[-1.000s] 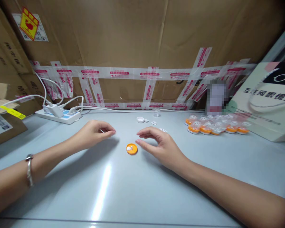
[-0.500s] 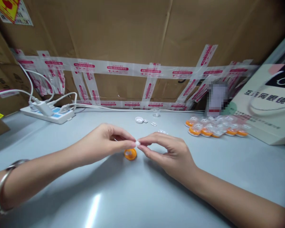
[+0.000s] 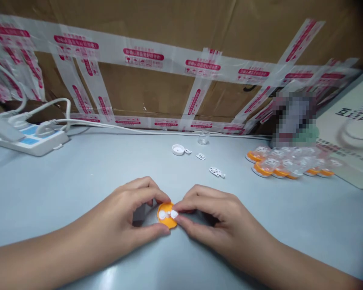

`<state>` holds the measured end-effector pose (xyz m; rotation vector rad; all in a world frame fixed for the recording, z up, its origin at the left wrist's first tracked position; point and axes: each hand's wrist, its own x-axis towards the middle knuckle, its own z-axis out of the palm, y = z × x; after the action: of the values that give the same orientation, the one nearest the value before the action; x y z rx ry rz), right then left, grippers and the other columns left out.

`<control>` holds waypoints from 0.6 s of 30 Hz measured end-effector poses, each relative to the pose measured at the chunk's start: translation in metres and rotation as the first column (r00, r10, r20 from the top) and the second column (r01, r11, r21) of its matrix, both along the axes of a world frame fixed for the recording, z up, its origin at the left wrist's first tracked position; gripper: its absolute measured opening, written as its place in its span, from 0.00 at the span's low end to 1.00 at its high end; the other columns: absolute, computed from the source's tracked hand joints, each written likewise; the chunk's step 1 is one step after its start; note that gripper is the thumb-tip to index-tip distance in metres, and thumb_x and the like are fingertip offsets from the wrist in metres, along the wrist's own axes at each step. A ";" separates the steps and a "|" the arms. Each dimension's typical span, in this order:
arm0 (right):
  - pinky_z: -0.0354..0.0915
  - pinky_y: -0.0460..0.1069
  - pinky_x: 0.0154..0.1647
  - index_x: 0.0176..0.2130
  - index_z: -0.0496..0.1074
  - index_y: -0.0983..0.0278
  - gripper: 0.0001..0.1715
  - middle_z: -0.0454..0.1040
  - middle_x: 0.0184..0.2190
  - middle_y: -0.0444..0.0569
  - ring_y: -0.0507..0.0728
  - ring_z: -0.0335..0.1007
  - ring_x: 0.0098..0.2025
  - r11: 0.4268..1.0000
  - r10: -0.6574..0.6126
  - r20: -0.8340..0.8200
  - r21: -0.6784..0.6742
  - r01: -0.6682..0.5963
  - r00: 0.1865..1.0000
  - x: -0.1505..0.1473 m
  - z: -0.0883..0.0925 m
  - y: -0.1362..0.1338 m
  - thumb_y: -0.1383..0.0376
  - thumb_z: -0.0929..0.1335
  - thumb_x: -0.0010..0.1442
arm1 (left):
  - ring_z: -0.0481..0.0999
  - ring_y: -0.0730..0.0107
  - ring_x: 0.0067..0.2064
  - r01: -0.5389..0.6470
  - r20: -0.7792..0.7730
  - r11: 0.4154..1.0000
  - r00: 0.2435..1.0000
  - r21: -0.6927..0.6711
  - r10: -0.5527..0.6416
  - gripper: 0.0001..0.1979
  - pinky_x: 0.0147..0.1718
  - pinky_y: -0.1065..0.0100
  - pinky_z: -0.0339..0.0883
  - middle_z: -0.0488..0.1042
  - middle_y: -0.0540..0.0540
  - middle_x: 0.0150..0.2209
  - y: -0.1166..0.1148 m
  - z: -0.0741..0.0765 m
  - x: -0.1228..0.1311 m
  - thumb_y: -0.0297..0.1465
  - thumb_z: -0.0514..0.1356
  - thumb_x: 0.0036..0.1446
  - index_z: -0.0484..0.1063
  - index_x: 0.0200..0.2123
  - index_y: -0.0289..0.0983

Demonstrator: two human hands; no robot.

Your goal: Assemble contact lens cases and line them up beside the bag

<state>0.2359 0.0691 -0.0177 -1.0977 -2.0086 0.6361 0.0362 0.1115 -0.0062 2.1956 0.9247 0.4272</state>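
Note:
An orange round plastic base [image 3: 168,223] lies on the table between my hands. My left hand [image 3: 139,213] grips its rim, with the thumb at the near side and a finger at the far side. Inside the base sits a small white gear [image 3: 162,215]. At the right of the base, a second white gear [image 3: 174,214] is pinched between the thumb and forefinger of my right hand [image 3: 211,213]. Whether this gear rests on the base I cannot tell.
Beyond my hands lie a white round cap [image 3: 178,150], white perforated pieces [image 3: 217,172] and a clear dome [image 3: 203,138]. Several orange-and-clear assembled units [image 3: 272,167] cluster at the right. A power strip [image 3: 39,141] stands at the left, before a taped cardboard box [image 3: 157,88].
Both hands have come down from holding a small white part in the air to the orange base. My left hand now grips the base. The camera view has moved closer.

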 end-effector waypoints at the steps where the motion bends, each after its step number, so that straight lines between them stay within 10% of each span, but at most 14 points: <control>1: 0.68 0.41 0.31 0.34 0.79 0.63 0.08 0.76 0.28 0.46 0.48 0.73 0.29 1.000 -0.004 0.003 0.001 0.004 1.000 0.000 0.000 0.000 0.73 0.69 0.54 | 0.73 0.68 0.36 -0.006 0.013 1.000 1.000 0.001 0.006 0.08 0.33 0.70 0.66 0.75 0.48 0.36 0.000 -0.001 0.000 0.34 0.62 0.53 0.75 0.38 0.42; 18: 0.70 0.41 0.26 0.40 0.75 0.56 0.16 0.78 0.30 0.44 0.50 0.75 0.30 1.000 -0.019 0.098 0.026 0.017 0.995 0.002 0.001 -0.002 0.73 0.69 0.53 | 0.74 0.67 0.38 -0.004 0.048 0.996 0.999 0.086 0.000 0.16 0.34 0.71 0.72 0.75 0.49 0.38 -0.004 -0.023 -0.011 0.36 0.63 0.54 0.71 0.47 0.49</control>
<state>0.2377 0.0674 -0.0164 -1.1506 -2.0820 0.5560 0.0257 0.1077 -0.0288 2.2524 0.8983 0.5276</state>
